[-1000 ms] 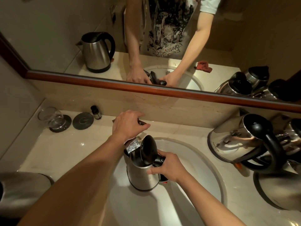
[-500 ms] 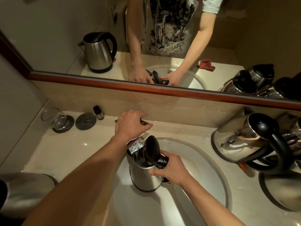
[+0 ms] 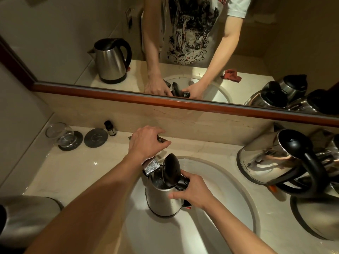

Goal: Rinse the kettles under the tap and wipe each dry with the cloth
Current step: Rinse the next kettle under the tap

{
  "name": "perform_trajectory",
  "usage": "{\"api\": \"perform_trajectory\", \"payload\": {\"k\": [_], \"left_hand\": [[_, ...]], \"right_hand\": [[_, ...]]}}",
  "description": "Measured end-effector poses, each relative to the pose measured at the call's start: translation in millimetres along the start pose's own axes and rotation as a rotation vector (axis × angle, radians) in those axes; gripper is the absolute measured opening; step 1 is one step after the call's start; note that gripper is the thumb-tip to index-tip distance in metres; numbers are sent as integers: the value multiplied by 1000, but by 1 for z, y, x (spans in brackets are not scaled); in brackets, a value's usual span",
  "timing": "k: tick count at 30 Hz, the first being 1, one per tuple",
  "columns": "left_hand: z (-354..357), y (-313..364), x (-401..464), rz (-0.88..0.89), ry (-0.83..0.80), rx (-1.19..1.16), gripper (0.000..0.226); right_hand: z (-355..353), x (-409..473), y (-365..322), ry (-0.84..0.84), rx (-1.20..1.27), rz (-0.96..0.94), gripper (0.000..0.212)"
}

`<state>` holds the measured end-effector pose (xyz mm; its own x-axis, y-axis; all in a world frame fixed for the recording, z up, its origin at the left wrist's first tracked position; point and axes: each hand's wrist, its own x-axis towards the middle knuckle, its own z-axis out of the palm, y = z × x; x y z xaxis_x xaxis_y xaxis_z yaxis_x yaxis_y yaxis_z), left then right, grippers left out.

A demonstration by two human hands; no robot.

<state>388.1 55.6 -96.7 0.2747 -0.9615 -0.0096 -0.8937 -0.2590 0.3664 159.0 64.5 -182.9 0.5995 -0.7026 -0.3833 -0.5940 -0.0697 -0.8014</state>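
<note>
Right hand (image 3: 192, 192) wraps the kettle (image 3: 163, 198) handle at its three o'clock, kettle upright in the sink (image 3: 238, 189), lid up. At twelve o'clock, left hand (image 3: 146, 142) closes over the tap (image 3: 152, 166).

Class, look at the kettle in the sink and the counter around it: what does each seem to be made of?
Kettle: brushed stainless steel, judging by its dull grey sheen; its open lid looks like black plastic. Counter: pale polished stone, perhaps marble, glossy with faint veins.
</note>
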Motion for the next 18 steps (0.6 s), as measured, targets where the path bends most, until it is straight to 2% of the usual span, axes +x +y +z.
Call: {"api": "perform_trajectory", "payload": {"k": [18], "left_hand": [[-1, 2, 0, -30, -9, 8, 56]], "right_hand": [[-1, -1, 2, -8, -2, 0, 79]]}}
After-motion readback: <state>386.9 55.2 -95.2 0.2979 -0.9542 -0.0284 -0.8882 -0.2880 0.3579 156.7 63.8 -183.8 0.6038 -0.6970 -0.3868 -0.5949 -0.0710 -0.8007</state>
